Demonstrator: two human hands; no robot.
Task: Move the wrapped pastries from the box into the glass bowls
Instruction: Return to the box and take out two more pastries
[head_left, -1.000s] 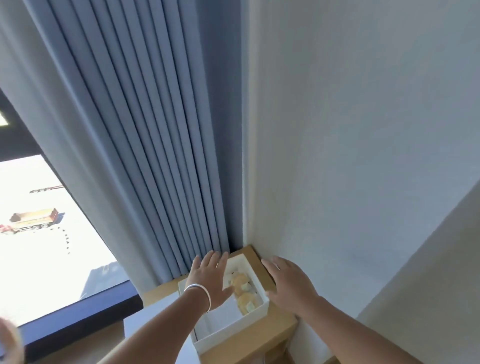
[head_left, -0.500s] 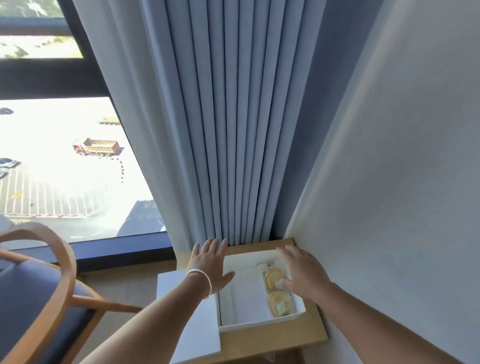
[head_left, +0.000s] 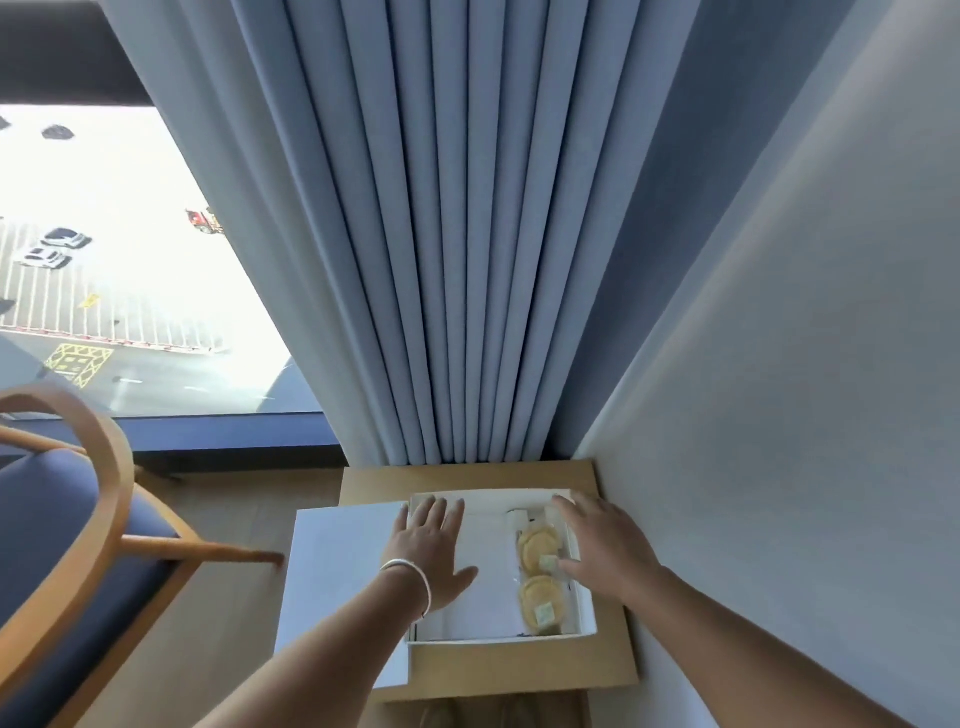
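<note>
An open white box (head_left: 498, 636) sits on a small wooden table (head_left: 519, 670) in the room's corner. Two round yellow wrapped pastries (head_left: 540, 597) lie in a row along the box's right side. My left hand (head_left: 431, 551), with a bracelet on its wrist, lies flat with straight fingers over the box's left wall. My right hand (head_left: 602, 545) reaches over the right wall, fingers spread, its thumb beside the farther pastry. No glass bowls are in view.
The box's white lid (head_left: 337, 571) hangs open to the left, past the table edge. A wooden chair with a blue seat (head_left: 62, 545) stands at the left. Blue curtains (head_left: 467, 260) hang behind the table, and a wall (head_left: 805, 415) closes the right side.
The view has swung left and down, bringing the chair and window into sight. Both hands stay at the box, the right one now over the pastry side.
</note>
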